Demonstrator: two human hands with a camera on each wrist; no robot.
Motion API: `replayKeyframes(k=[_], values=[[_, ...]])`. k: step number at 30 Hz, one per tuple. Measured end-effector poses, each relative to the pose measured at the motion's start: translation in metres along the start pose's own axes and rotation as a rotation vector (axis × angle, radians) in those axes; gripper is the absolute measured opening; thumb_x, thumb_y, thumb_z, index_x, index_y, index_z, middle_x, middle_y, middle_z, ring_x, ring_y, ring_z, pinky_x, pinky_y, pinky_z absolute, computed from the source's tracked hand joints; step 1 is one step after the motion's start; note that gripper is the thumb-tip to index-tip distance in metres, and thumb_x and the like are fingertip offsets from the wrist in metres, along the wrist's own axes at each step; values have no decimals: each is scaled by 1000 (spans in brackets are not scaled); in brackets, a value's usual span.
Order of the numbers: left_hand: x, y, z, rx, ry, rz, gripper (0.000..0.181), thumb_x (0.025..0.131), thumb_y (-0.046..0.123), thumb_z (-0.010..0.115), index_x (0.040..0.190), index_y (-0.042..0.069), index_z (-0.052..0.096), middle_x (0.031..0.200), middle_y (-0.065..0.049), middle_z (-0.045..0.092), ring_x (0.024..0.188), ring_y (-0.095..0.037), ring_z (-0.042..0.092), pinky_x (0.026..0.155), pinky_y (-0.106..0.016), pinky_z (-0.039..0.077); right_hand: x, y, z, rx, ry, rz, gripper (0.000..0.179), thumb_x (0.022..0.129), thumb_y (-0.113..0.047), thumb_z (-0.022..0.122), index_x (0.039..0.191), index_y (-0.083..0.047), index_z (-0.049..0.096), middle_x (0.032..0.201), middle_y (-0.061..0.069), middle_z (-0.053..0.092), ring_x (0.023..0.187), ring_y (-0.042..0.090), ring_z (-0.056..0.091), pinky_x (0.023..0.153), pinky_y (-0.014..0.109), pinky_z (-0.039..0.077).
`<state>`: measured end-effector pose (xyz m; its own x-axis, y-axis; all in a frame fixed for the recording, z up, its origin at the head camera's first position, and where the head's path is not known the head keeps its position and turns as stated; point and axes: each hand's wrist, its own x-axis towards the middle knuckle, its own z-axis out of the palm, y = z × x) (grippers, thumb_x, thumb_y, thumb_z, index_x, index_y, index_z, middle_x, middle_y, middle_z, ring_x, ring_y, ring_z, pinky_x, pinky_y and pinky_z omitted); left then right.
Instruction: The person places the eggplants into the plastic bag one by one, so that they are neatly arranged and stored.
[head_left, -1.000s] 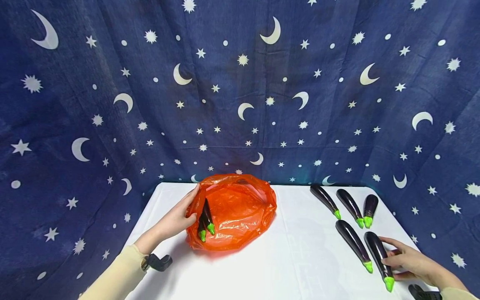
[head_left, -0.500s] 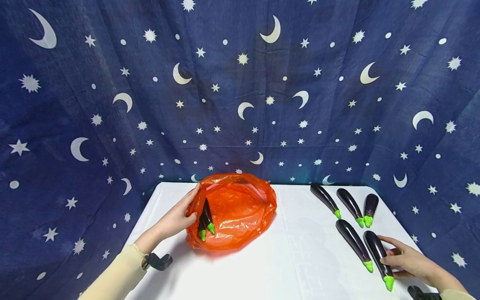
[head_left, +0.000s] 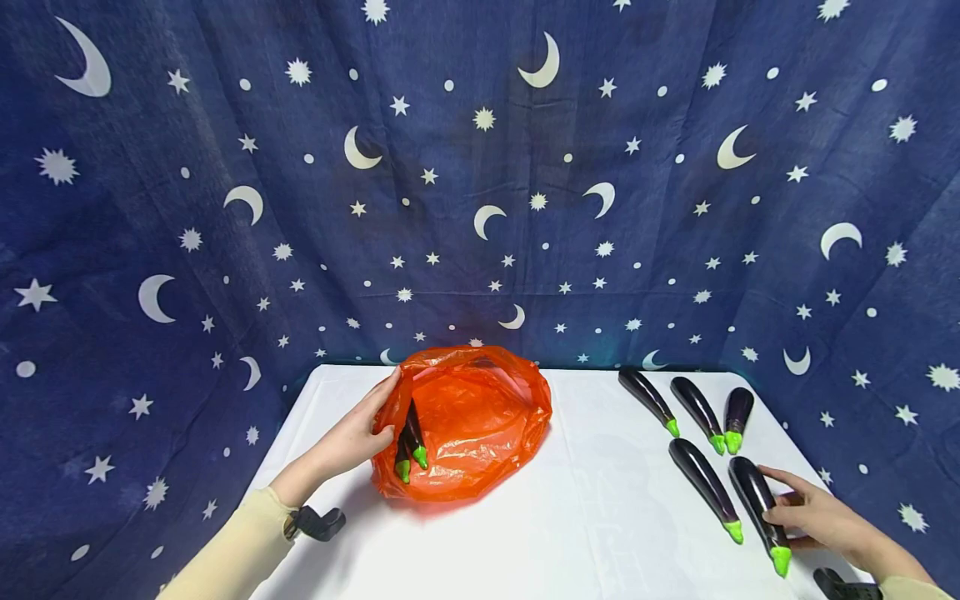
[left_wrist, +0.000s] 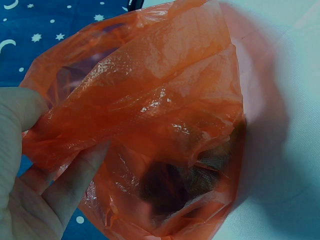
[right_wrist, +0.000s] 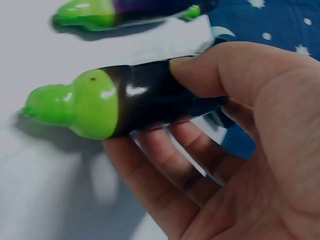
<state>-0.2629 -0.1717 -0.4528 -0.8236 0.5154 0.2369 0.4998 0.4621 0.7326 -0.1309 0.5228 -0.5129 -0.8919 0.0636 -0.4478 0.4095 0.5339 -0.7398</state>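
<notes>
My left hand [head_left: 352, 433] pinches the left side of the rim of an orange-red plastic bag [head_left: 480, 425], whose mouth faces up and toward me. Two eggplants [head_left: 415, 437] with green stem ends lie inside it at the left. In the left wrist view, thumb and fingers hold the thin film, and dark shapes show through the bag [left_wrist: 135, 100]. At the right front, my right hand [head_left: 821, 521] grips a dark purple eggplant [head_left: 752, 496], thumb on top and fingers along its far side. The right wrist view shows its bright green cap [right_wrist: 95, 105] pointing left.
Beside the gripped one lies another eggplant [head_left: 705, 487]. Behind it, three more eggplants [head_left: 697, 408] lie toward the back right of the white table [head_left: 585, 500]. A blue curtain [head_left: 480, 167] with moons and stars stands behind and on both sides.
The eggplant in my right hand has shifted slightly, its dark end a little further back. My left hand and the bag have stayed in place.
</notes>
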Motion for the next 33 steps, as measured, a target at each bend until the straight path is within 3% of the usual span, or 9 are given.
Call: replayKeyframes(k=[4,8,12,16,19,23,33], values=[[-1,0,-1,10,6,4,96,90,-8,61,167,23,11,169,-5,19,147,-28,31,114,-52,33,-2,-5,-16,14,48,-28,92,97,-18,67,158,7,3,112,19,53,93,22,63,78,48,59],[-1,1,-1,23,8,5,96,89,-8,61,167,22,11,169,-5,19,147,-26,31,114,-52,32,-5,-14,-26,71,63,-120,94,99,-19,66,163,-5,-3,118,17,52,93,12,62,82,46,59],[-1,3,-2,19,3,-1,96,90,-7,61,167,21,11,169,-5,19,147,-27,31,114,-52,32,-6,-29,-23,124,52,-186,93,100,-18,65,166,-18,-2,123,15,56,95,9,65,84,46,58],[-1,4,-2,21,5,-1,95,90,-7,61,167,20,12,169,-6,19,146,-28,33,114,-52,33,-1,-51,-11,191,34,-231,91,100,-17,66,167,-23,3,120,1,58,98,8,66,84,45,58],[-2,4,-2,17,6,-8,95,90,-7,61,167,20,12,168,-7,20,145,-29,35,114,-52,34,4,-69,-1,248,-5,-302,87,101,-13,63,167,-20,6,119,-9,59,102,6,65,84,43,57],[-2,4,-2,8,5,-15,95,90,-7,61,167,21,11,168,-7,20,145,-29,35,113,-51,34,11,-95,11,314,-78,-400,81,103,-9,59,166,-18,9,119,-12,62,106,7,64,83,41,56],[0,4,-1,17,11,-3,95,90,-7,61,166,20,13,169,-7,19,147,-29,32,115,-51,31,32,-153,52,432,-283,-537,76,102,0,56,165,-15,16,127,1,63,114,15,65,89,45,57]])
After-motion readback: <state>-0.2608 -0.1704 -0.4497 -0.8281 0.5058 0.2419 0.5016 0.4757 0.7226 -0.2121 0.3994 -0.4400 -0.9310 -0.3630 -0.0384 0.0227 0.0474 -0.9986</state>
